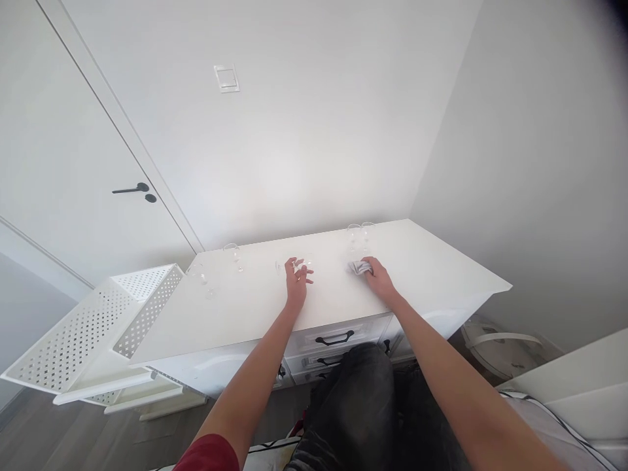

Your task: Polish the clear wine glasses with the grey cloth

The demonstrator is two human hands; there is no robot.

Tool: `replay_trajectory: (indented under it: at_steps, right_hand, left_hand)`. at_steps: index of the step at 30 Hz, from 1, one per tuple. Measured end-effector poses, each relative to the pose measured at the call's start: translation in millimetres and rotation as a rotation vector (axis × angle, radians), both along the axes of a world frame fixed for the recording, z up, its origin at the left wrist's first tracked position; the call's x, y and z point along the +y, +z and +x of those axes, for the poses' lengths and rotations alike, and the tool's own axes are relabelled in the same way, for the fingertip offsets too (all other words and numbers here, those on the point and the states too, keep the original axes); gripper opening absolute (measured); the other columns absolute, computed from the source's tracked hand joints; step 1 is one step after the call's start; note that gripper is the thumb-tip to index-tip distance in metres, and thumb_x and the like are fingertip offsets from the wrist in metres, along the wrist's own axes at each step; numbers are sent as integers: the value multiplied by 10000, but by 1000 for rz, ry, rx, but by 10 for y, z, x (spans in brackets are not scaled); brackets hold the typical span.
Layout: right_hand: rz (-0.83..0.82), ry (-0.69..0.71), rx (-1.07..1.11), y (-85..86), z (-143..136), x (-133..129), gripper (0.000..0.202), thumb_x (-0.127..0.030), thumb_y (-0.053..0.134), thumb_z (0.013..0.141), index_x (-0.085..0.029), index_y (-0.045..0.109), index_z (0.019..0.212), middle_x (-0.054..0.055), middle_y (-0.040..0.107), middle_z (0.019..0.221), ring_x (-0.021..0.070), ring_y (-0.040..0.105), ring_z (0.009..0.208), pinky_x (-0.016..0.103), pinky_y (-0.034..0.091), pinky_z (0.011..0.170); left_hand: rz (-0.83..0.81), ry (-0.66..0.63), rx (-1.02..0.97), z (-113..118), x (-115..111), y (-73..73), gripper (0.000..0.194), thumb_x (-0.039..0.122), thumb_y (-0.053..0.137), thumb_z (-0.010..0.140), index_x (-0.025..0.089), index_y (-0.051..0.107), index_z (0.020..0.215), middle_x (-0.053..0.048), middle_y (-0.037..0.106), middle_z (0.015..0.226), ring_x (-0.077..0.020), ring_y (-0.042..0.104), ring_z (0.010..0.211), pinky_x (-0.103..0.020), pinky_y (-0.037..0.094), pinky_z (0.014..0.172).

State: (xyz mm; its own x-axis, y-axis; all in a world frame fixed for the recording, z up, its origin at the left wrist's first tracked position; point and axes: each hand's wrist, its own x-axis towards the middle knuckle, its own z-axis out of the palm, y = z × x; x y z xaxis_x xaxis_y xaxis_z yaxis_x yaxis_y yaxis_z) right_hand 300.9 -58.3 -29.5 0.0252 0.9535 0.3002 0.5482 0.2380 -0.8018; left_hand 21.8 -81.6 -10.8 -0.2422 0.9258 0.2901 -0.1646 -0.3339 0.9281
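My left hand (297, 278) is closed around a clear wine glass (279, 267) over the middle of the white cabinet top (255, 314). The glass seems to be tilted on its side, its faint bowl left of my fingers; its outline is hard to make out. In my right hand (379, 280) is a bunched grey-and-white cloth (360, 267), low over the top and apart from the glass. Two more stemmed glasses stand at the left, one nearer (203, 279) and one farther back (236, 254). Behind the cloth, another wine glass (352, 237) stands close beside a similar glass (366, 234).
White perforated shelving (88, 327) adjoins the cabinet's left end. Drawers with black handles (334, 339) face my knees. A wall runs behind the top, with a door handle (132, 188) at left. A round, pale-rimmed object (505, 343) sits on the floor at right.
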Motion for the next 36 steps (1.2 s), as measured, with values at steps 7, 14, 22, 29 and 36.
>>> replay_trajectory:
  at_steps: [7, 14, 22, 29, 36]
  right_hand:
    - [-94, -61, 849, 246, -1166, 375, 596, -747, 487, 864, -210, 607, 1092, 81, 704, 872, 254, 668, 808, 368, 542, 711]
    - [-73, 54, 781, 145, -1655, 498, 406, -639, 605, 816, -234, 586, 841, 10, 595, 750, 199, 527, 721, 323, 468, 656]
    - [74, 53, 664, 84, -1613, 369, 230, -475, 601, 821, -270, 498, 803, -8, 517, 742, 201, 453, 707, 319, 407, 680]
    - [62, 170, 716, 163, -1631, 263, 320, -444, 600, 826, -247, 372, 719, -31, 414, 701, 163, 391, 705, 289, 389, 682]
    - [-38, 461, 801, 270, -1619, 141, 196, -399, 645, 821, -234, 548, 863, -2, 649, 887, 194, 580, 865, 319, 447, 835]
  left_hand:
    - [-27, 32, 50, -50, 6, 11, 520, 559, 636, 931, 278, 439, 1322, -125, 557, 1351, -162, 726, 856, -260, 582, 565]
    - [2, 158, 123, -53, 32, 6, 532, 559, 627, 938, 295, 455, 1366, -142, 550, 1387, -169, 694, 901, -260, 585, 593]
    - [25, 248, 314, -33, 80, -40, 548, 583, 566, 965, 307, 500, 1434, -142, 574, 1412, -219, 629, 989, -309, 572, 686]
    - [-45, 349, 313, -50, 22, -18, 486, 557, 552, 981, 324, 530, 1408, -111, 619, 1331, -214, 639, 972, -380, 523, 892]
    - [-36, 356, 259, -88, 30, -41, 438, 506, 638, 948, 325, 587, 1344, -91, 640, 1268, -149, 628, 797, -338, 524, 826]
